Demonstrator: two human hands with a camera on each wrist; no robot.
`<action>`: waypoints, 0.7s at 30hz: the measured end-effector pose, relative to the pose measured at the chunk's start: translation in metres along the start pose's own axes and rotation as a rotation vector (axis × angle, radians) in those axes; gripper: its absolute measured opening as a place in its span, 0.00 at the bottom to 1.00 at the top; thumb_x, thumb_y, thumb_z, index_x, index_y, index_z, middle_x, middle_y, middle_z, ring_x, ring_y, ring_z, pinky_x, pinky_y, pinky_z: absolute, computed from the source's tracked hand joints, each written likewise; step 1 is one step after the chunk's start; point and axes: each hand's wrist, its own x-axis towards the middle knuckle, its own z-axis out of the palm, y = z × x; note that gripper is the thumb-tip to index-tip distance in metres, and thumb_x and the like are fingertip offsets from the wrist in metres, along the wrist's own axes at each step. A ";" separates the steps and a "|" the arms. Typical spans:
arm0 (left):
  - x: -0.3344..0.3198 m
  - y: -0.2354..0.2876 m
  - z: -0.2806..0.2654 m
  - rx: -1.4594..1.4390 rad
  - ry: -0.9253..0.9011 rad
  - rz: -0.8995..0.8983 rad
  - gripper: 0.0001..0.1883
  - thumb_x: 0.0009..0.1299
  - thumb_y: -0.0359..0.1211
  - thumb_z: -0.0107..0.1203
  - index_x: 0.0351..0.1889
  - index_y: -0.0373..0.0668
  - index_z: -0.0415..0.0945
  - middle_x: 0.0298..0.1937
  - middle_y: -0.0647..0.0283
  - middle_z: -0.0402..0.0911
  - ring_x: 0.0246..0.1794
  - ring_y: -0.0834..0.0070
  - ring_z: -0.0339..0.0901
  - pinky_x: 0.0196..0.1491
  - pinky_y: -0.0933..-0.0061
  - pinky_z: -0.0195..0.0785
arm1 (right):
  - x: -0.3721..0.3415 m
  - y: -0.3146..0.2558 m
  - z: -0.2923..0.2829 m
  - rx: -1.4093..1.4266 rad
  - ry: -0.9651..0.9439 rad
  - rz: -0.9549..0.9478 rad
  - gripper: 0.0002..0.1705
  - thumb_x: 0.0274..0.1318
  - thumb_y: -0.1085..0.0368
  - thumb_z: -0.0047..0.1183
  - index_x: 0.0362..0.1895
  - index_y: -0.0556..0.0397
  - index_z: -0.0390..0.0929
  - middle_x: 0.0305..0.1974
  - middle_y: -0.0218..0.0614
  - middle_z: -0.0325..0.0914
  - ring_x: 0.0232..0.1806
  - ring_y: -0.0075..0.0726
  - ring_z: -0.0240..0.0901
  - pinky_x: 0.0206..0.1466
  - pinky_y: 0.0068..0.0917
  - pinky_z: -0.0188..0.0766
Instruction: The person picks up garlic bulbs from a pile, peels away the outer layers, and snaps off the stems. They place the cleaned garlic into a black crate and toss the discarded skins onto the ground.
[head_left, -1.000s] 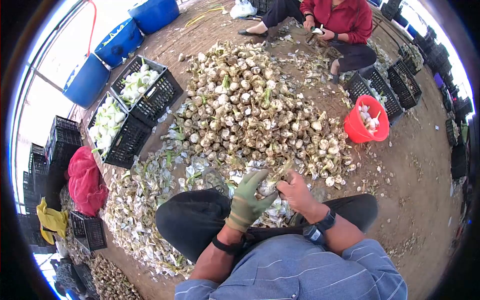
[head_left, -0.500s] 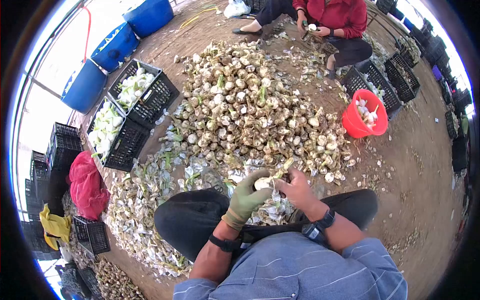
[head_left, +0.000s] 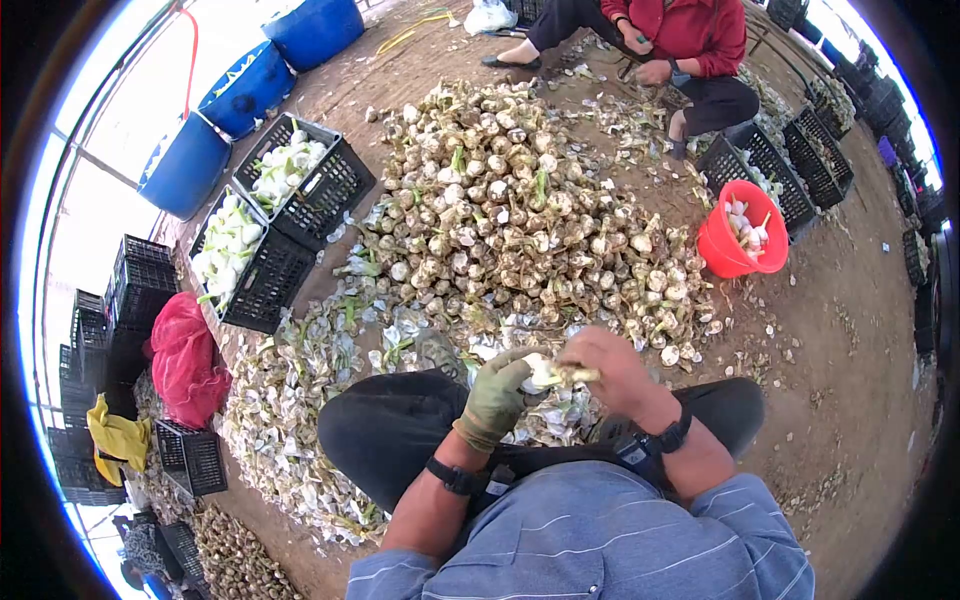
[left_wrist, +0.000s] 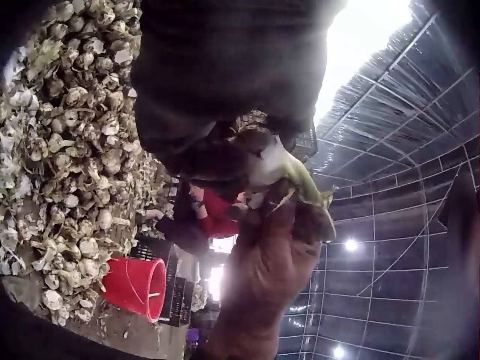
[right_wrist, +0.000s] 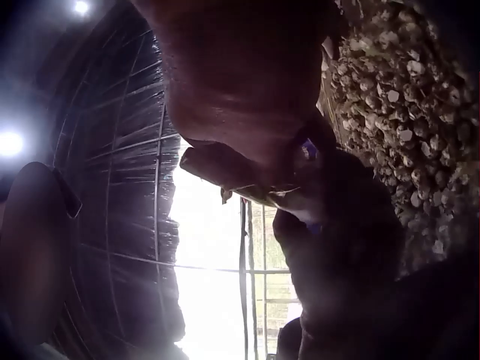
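Pink mesh slumped in a sack (head_left: 188,365) near the left edge of the dirt floor (head_left: 330,90), and to its right two black crates (head_left: 268,288) brimmed with pale, green-stemmed garlic. At the near edge of the big garlic heap (head_left: 480,200), above strewn skins (head_left: 290,430), the gloved left hand (head_left: 492,402) had its fingers curled round a white bulb (head_left: 540,370). Just beside it, the bare right hand (head_left: 615,370) grasped the stalk (head_left: 582,376) in bent fingers. To do it well, I reckoned, the left should keep the bulb firm while the right stripped loose skin along the stalk, gently. A person in red (head_left: 712,40) sat beyond the heap's far right corner; nearer, by its right edge, stood a red bucket (head_left: 722,250). Nowhere could I read a brand, label or writing
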 end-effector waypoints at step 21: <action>-0.001 -0.013 -0.008 0.654 0.073 0.341 0.18 0.78 0.43 0.48 0.51 0.38 0.79 0.32 0.68 0.80 0.35 0.82 0.77 0.36 0.77 0.71 | -0.010 -0.027 -0.007 0.040 -0.031 0.483 0.17 0.59 0.58 0.59 0.49 0.54 0.81 0.40 0.43 0.79 0.43 0.48 0.77 0.48 0.38 0.73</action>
